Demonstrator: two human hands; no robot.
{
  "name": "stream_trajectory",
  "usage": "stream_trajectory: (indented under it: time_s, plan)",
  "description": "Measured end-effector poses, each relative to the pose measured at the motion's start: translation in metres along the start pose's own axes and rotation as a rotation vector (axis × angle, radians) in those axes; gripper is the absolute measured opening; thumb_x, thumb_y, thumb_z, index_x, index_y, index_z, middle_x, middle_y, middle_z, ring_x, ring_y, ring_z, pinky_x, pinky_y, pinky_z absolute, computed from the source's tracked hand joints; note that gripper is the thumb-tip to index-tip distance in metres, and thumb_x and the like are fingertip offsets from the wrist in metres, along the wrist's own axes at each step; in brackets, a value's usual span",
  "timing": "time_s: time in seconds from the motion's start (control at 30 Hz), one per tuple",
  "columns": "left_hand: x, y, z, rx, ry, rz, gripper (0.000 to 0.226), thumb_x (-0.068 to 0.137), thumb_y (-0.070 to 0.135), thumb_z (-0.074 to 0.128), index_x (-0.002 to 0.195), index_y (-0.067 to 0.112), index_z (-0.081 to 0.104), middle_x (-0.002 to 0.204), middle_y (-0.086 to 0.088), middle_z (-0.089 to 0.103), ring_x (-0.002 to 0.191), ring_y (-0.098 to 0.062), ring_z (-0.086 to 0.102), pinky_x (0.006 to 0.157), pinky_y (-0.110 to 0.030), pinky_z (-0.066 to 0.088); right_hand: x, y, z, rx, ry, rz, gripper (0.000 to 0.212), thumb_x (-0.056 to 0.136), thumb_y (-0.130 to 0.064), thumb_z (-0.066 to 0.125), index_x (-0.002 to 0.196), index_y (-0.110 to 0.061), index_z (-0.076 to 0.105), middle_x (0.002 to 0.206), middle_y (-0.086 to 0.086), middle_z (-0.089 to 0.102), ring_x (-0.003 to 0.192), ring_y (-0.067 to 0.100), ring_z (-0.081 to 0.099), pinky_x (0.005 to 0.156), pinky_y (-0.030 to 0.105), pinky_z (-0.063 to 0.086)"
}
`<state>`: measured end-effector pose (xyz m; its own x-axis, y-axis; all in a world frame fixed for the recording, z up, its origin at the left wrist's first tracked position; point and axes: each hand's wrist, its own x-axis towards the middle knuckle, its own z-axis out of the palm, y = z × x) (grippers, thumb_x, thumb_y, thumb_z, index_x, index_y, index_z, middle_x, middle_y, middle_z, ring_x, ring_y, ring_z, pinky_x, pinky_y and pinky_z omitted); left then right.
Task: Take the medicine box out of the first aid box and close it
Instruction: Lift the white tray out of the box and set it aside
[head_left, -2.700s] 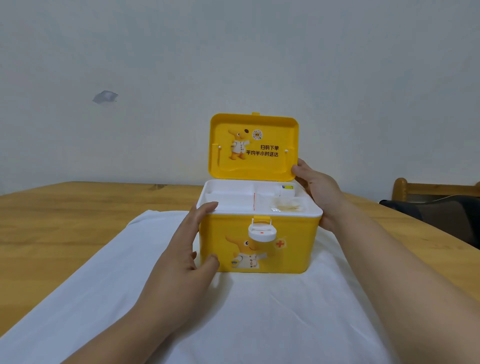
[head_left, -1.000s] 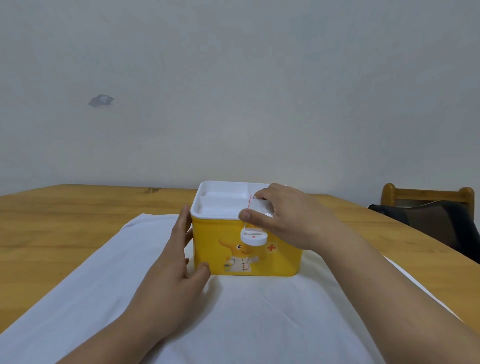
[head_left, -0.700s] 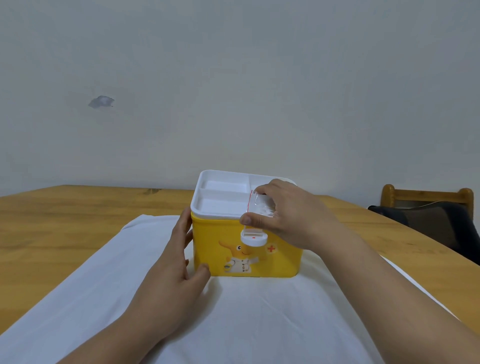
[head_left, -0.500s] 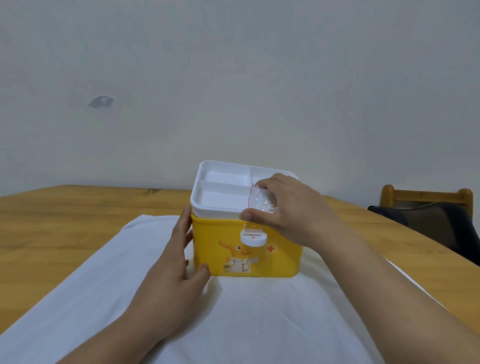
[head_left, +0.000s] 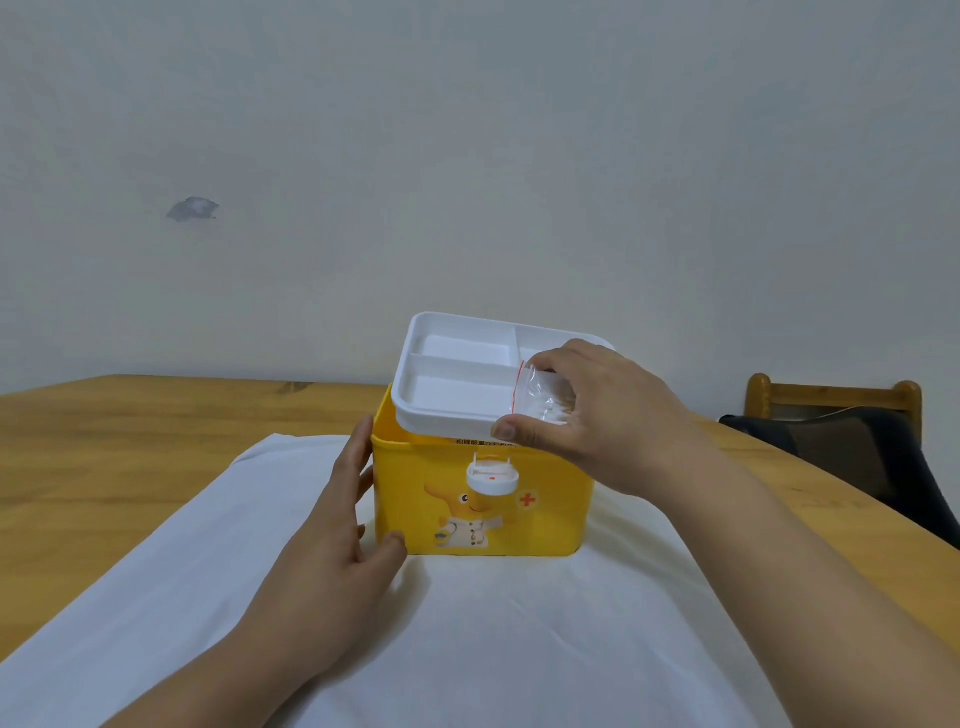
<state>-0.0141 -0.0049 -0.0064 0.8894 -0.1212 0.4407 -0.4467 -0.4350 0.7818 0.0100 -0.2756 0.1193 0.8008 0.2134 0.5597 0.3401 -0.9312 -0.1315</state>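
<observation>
A yellow first aid box (head_left: 545, 525) with a cartoon figure, a red cross and a white latch (head_left: 492, 477) stands on a white cloth. Its lid is out of sight. My right hand (head_left: 597, 415) grips the front right edge of a white divided tray (head_left: 457, 374) and holds it tilted just above the box's rim. A small clear zip bag (head_left: 543, 395) with a red strip lies in the tray under my fingers. My left hand (head_left: 337, 540) rests flat against the box's left side. Printed text of something inside shows under the tray.
The white cloth (head_left: 519, 634) covers the middle of a wooden table (head_left: 130, 441). A wooden chair (head_left: 831, 400) with a dark garment (head_left: 883, 467) over it stands at the right. A pale wall rises behind.
The lid stood upright 2.7 s ago and has dropped out of sight. My right hand took hold of the white tray and has lifted it up out of the box. My left hand has stayed put.
</observation>
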Motion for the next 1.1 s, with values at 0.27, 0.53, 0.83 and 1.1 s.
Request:
stream_trajectory:
  time_s: [0.27, 0.53, 0.83, 1.1]
  plan:
    - [0.000, -0.001, 0.000, -0.020, -0.011, 0.013, 0.103, 0.101, 0.017, 0.065, 0.157, 0.073, 0.000, 0.146, 0.066, 0.023, 0.142, 0.021, 0.032, 0.117, -0.042, 0.042, -0.020, 0.025, -0.009, -0.025, 0.004, 0.086, 0.109, 0.062, -0.112, 0.032, 0.136, -0.038, 0.061, 0.114, -0.026, 0.053, 0.106, 0.005, 0.050, 0.081, 0.033, 0.046]
    - [0.000, -0.003, 0.000, -0.025, -0.017, 0.037, 0.104, 0.101, 0.017, 0.065, 0.155, 0.077, -0.001, 0.142, 0.070, 0.022, 0.145, 0.013, 0.035, 0.111, -0.038, 0.044, -0.037, 0.056, -0.014, -0.086, 0.037, 0.254, 0.106, 0.072, -0.106, 0.032, 0.133, -0.026, 0.064, 0.118, -0.010, 0.062, 0.109, 0.015, 0.056, 0.082, 0.037, 0.048]
    - [-0.001, -0.002, 0.000, -0.047, -0.018, 0.031, 0.106, 0.100, 0.011, 0.065, 0.155, 0.078, 0.002, 0.151, 0.063, 0.022, 0.140, 0.018, 0.035, 0.102, -0.032, 0.045, -0.042, 0.061, -0.009, -0.143, 0.025, 0.418, 0.080, 0.085, -0.091, 0.041, 0.103, -0.016, 0.064, 0.097, 0.000, 0.059, 0.087, 0.023, 0.056, 0.066, 0.038, 0.040]
    - [0.000, -0.002, 0.000, -0.069, -0.018, 0.027, 0.105, 0.101, 0.013, 0.065, 0.154, 0.079, 0.002, 0.146, 0.067, 0.022, 0.134, 0.028, 0.034, 0.090, -0.017, 0.045, -0.043, 0.067, -0.010, -0.248, -0.111, 0.485, 0.069, 0.093, -0.071, 0.034, 0.118, -0.016, 0.067, 0.100, 0.008, 0.056, 0.092, 0.031, 0.054, 0.066, 0.037, 0.039]
